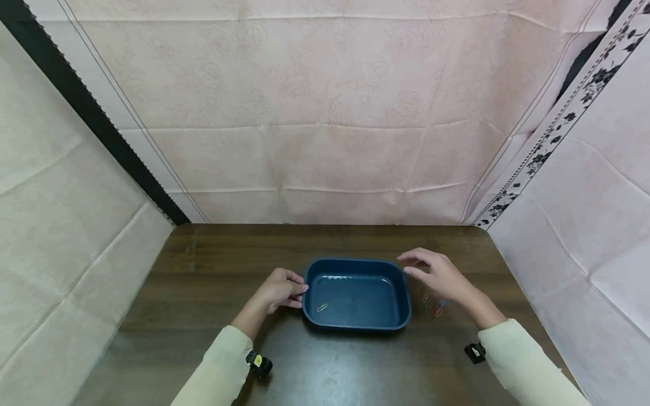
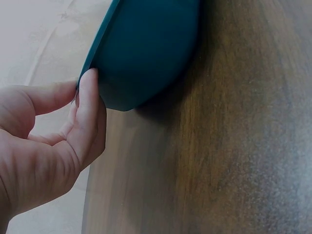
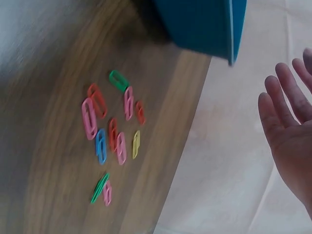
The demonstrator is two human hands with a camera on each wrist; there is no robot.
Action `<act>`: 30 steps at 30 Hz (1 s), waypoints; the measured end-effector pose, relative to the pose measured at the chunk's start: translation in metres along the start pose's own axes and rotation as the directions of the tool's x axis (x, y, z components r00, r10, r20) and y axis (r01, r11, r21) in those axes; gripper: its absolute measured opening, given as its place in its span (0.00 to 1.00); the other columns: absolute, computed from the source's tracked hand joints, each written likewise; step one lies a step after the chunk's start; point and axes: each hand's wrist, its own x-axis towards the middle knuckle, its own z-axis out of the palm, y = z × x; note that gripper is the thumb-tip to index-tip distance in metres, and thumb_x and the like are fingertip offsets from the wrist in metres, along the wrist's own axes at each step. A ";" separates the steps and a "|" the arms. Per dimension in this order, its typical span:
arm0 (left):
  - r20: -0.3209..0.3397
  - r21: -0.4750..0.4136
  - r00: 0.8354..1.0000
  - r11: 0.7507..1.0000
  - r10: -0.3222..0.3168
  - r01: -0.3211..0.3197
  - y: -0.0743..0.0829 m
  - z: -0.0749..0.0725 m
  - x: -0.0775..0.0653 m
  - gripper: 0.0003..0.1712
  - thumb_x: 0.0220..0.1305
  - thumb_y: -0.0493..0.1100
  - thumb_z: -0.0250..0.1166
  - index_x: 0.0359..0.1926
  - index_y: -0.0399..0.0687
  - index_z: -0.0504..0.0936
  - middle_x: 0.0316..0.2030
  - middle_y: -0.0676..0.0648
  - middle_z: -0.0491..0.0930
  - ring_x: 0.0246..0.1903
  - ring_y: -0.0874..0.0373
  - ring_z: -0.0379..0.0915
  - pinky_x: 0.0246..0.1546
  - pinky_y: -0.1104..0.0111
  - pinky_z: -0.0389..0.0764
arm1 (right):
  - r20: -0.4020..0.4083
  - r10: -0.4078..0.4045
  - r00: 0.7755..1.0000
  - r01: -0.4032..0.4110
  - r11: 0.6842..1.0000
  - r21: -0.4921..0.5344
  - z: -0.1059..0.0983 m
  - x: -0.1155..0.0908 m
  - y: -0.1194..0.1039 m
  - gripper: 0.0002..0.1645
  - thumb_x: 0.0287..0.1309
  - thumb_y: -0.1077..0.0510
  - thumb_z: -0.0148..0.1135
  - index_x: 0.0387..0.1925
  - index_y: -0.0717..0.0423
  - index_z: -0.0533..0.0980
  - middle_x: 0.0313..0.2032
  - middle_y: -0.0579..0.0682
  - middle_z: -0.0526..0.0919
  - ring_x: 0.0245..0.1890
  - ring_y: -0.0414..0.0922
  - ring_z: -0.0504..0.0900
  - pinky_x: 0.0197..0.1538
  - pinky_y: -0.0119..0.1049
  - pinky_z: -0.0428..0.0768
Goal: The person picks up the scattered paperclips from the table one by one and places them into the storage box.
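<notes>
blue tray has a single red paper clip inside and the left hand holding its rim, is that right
Not quite: the paper clip in the blue tray is yellow, not red, as the head view shows. The left hand does hold the rim.

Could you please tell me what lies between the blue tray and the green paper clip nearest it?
Only bare tabletop shows between the tray and that green paper clip, in the right wrist view.

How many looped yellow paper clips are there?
2: one yellow paper clip at left inside the blue rectangular tray; another yellow clip among other colours on the brown wooden table. The right hand could hide more.
</notes>
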 end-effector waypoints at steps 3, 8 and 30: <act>-0.002 0.003 1.000 1.000 -0.002 0.002 0.001 0.000 0.000 0.14 0.71 0.33 0.64 0.54 0.29 0.76 0.36 0.38 0.81 0.29 0.54 0.81 0.34 0.61 0.91 | -0.015 0.026 1.000 -0.027 0.999 -0.020 -0.005 -0.004 0.007 0.16 0.73 0.55 0.63 0.59 0.46 0.80 0.55 0.50 0.85 0.48 0.45 0.85 0.49 0.38 0.86; -0.001 0.012 1.000 1.000 -0.003 0.003 -0.001 -0.001 0.001 0.14 0.71 0.33 0.64 0.54 0.30 0.77 0.37 0.37 0.81 0.30 0.54 0.81 0.36 0.61 0.91 | -0.037 0.067 0.997 -0.069 0.997 -0.047 -0.010 -0.011 0.020 0.16 0.73 0.54 0.63 0.58 0.46 0.81 0.52 0.50 0.86 0.48 0.46 0.84 0.49 0.40 0.86; 0.002 0.008 1.000 1.000 0.000 0.000 -0.002 -0.001 0.000 0.13 0.71 0.33 0.65 0.52 0.29 0.77 0.38 0.36 0.82 0.27 0.54 0.82 0.35 0.61 0.91 | 0.015 0.195 0.981 -0.191 0.972 -0.135 -0.014 -0.035 0.075 0.17 0.62 0.63 0.72 0.52 0.57 0.82 0.48 0.52 0.87 0.52 0.55 0.84 0.55 0.57 0.85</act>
